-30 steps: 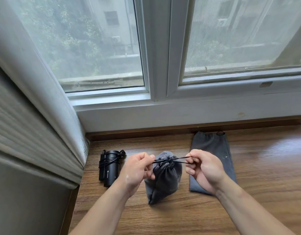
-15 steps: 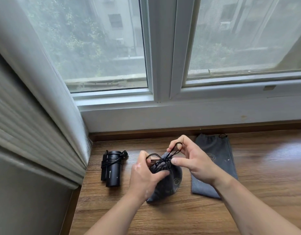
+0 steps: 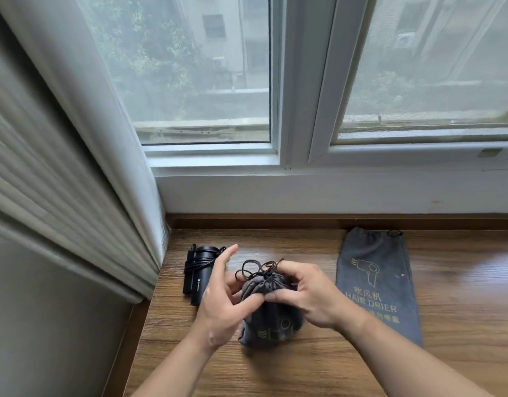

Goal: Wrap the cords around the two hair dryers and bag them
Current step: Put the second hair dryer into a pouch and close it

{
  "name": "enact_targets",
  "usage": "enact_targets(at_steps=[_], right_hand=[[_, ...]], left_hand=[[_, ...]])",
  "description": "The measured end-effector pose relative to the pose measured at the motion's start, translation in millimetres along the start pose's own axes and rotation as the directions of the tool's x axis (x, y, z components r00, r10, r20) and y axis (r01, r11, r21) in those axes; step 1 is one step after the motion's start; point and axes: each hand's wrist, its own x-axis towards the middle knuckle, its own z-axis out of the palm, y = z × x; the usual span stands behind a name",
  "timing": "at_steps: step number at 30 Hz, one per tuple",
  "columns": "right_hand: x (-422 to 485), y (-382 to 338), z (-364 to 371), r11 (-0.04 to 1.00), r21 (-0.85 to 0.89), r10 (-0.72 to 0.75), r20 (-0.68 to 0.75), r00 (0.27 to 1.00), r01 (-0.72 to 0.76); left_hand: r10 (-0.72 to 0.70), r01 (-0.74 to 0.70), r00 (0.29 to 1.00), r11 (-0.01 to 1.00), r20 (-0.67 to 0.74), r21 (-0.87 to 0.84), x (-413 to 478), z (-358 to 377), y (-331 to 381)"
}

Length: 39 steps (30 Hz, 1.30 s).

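A grey drawstring bag [image 3: 271,329] stands bulging on the wooden sill [image 3: 304,368], its mouth cinched and its dark drawstring [image 3: 254,267] lying in loose loops on top. My right hand [image 3: 307,293] grips the gathered neck of this bag from the right. My left hand [image 3: 221,299] is at the bag's left side with its fingers stretched out and its thumb touching the cloth. A black hair dryer [image 3: 200,277] with its cord wound around it lies to the left. A second grey bag [image 3: 376,282], printed "HAIR DRIER", lies flat on the right.
A pleated blind and the window frame's side [image 3: 109,196] close off the left. The white window frame and wall [image 3: 304,190] run along the back of the sill. Bare wood stretches to the far right [image 3: 470,282].
Both hands pulled the drawstring taut sideways, then came together at the bag's mouth. Now the cord lies slack, my left hand has let go, and my right hand holds the neck.
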Motion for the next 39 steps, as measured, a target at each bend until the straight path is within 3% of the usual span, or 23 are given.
enact_targets(at_steps=[5,9,13,17,20,23,26,28,30,34,36,39], right_hand=[[9,-12,29,0.965,0.258,0.023,0.08,0.996,-0.043],[34,-23,64,0.837,0.528,0.186,-0.025,0.982,-0.145],[72,-21,105,0.589,0.747,0.485,-0.019,0.874,-0.31],[100,-10,138,0.425,0.81,0.68,0.009,0.733,-0.404],[106,10,156,0.376,0.822,0.78,-0.032,0.625,-0.428],[106,26,172,0.325,0.838,0.849,-0.054,0.526,-0.438],[110,40,180,0.355,0.825,0.865,-0.111,0.49,-0.44],[113,51,180,0.443,0.758,0.848,-0.181,0.499,-0.478],[111,61,175,0.553,0.621,0.803,-0.219,0.555,-0.555],[94,82,154,0.671,0.355,0.714,-0.073,0.696,-0.651],[80,90,146,0.728,0.274,0.652,0.009,0.759,-0.629],[53,101,145,0.764,0.213,0.612,0.063,0.789,-0.609]], left_hand=[[-0.152,0.043,0.942,0.939,0.3,0.341,-27,-39,-29],[-0.197,0.127,0.951,0.951,0.237,0.282,-41,-60,-50],[-0.207,0.144,0.963,0.937,0.174,0.317,-46,-85,-70],[-0.265,0.252,0.958,0.96,0.109,0.121,-45,-106,-105],[-0.447,0.456,0.889,0.883,0.099,-0.107,-44,-113,-124],[-0.503,0.524,0.852,0.808,0.147,-0.269,-39,-116,-149],[-0.546,0.57,0.821,0.777,0.164,-0.266,-36,-118,-164],[-0.541,0.55,0.831,0.833,0.128,-0.049,-34,-115,-167],[-0.522,0.504,0.852,0.838,0.041,0.21,-32,-107,-166],[-0.539,0.529,0.839,0.775,-0.075,0.345,-26,-93,-164],[-0.544,0.522,0.837,0.76,-0.058,0.387,-22,-90,-164],[-0.571,0.512,0.821,0.742,0.008,0.433,-17,-86,-167]])
